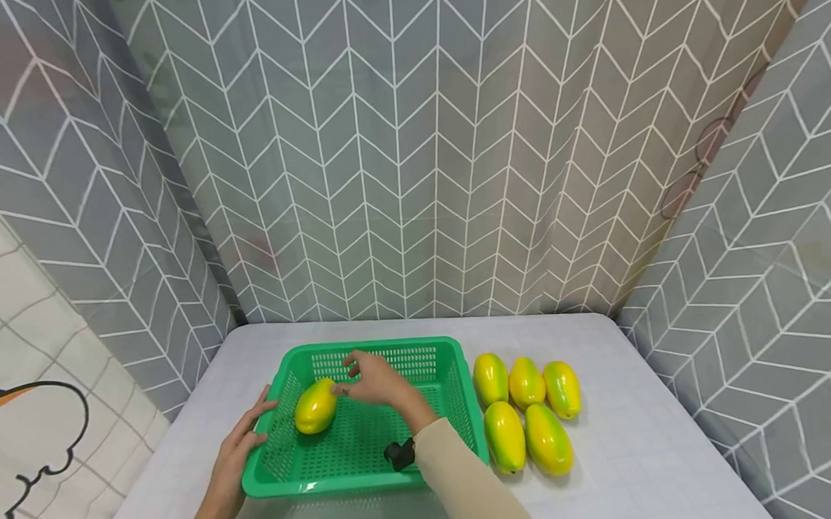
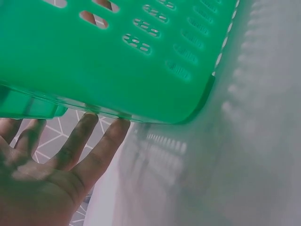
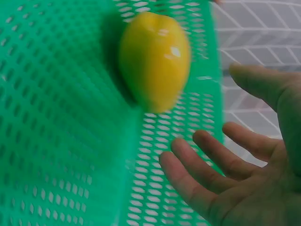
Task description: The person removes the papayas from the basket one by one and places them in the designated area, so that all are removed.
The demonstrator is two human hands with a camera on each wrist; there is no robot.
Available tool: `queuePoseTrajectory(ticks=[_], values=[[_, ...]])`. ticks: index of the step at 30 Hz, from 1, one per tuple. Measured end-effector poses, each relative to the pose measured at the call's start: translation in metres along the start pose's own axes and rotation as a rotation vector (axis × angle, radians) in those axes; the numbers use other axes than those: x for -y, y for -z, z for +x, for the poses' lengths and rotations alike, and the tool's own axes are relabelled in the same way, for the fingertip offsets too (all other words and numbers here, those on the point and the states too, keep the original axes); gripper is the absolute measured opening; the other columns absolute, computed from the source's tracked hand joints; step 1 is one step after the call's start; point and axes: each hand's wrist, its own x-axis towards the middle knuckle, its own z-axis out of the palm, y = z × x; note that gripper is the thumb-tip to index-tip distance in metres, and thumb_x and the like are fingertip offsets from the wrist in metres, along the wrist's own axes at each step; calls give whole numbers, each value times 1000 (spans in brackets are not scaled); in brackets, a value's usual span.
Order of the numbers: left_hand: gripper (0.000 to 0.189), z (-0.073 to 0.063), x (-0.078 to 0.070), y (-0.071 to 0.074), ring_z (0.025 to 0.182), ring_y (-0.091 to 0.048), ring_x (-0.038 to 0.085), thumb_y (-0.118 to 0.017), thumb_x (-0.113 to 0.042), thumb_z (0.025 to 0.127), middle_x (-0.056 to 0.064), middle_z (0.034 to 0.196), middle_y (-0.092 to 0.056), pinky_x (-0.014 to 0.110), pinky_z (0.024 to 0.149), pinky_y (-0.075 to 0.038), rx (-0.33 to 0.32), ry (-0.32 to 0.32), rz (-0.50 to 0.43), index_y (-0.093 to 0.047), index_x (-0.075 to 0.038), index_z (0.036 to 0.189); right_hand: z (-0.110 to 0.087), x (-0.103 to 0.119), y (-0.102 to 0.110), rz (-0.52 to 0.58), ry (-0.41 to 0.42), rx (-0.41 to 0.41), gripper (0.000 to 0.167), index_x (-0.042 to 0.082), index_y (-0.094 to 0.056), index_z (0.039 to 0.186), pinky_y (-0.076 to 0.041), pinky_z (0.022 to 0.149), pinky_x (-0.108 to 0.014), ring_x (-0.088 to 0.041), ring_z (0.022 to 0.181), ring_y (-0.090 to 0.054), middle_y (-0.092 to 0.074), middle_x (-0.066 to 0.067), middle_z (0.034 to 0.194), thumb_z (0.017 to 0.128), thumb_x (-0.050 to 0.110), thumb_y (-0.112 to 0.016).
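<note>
A green plastic basket (image 1: 371, 483) with slotted walls stands on the white-covered table. Inside, toward its left end, lies a single yellow papaya (image 1: 315, 407), glossy and tapered. My right hand (image 1: 374, 379) is over the basket just right of that papaya; in the right wrist view its fingers (image 3: 188, 181) are spread and loosely bent, apart from the fruit, with nothing in them. At the basket's left side, my left hand (image 1: 237, 457) has its fingers extended against the rim. The left wrist view shows those fingertips (image 2: 121, 125) right at the basket's edge.
Several yellow-green papayas (image 1: 548, 441) lie in two rows on the table (image 1: 629, 436), close to the basket's right side. A grey curtain (image 1: 411, 173) with white zigzag lines hangs behind the table and along both sides. A black wrist camera (image 1: 400, 455) sits at the right sleeve.
</note>
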Motion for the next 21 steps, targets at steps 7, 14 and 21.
queuePoseTrajectory(ticks=[7,14,21], values=[[53,-3,-1,0,163,-7,0,-39,-7,105,-11,180,-14,-5,102,-25,-2,-32,-3,-43,-5,158,12,0,-23,-1,-12,30,62,5,-57,146,-60,97,-44,-34,122,-68,-69,-20,138,97,38,-75],[53,-3,-4,0,168,1,34,-40,-7,105,-13,179,-14,-5,100,-25,4,-19,-9,-43,-6,158,20,10,-36,20,-49,5,68,3,-54,149,-59,101,-44,-32,125,-67,-67,-19,140,96,38,-77],[52,-6,0,1,147,-18,-19,-40,-6,105,-8,180,-17,-2,104,-28,9,-71,-12,-44,-4,157,30,16,-51,27,-105,-20,75,1,-52,150,-59,98,-42,-29,118,-67,-67,-18,137,93,40,-80]])
